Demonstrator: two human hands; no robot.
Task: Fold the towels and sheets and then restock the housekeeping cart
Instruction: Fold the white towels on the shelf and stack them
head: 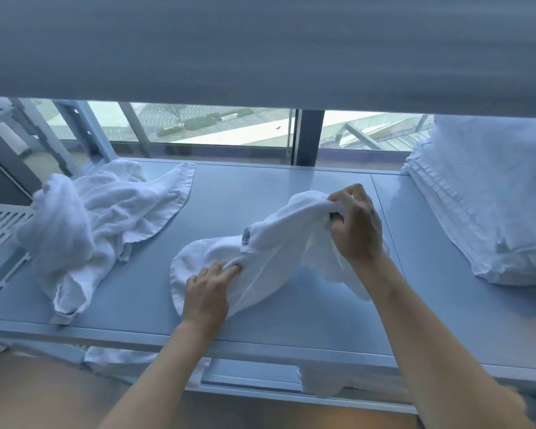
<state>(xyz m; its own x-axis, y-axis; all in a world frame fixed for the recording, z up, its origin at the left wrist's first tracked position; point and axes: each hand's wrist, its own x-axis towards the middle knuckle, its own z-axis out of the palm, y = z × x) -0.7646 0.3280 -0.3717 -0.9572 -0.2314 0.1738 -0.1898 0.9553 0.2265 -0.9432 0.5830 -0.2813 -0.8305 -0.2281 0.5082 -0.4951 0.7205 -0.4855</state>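
A small white towel (270, 243) with a grey label lies partly lifted on the pale blue-grey table top (245, 187). My right hand (356, 224) is closed on its far upper edge and holds that end raised off the surface. My left hand (208, 289) presses on the towel's near left part, fingers pinching a fold against the table. A heap of crumpled white towels (96, 224) lies at the left. A tall stack of folded white towels (489, 199) stands at the right end.
A white slatted rack (0, 230) sits at the far left edge. Behind the table is a window (211, 125) under a lowered blind (260, 51). More white linen (319, 382) shows on a shelf under the table's front edge.
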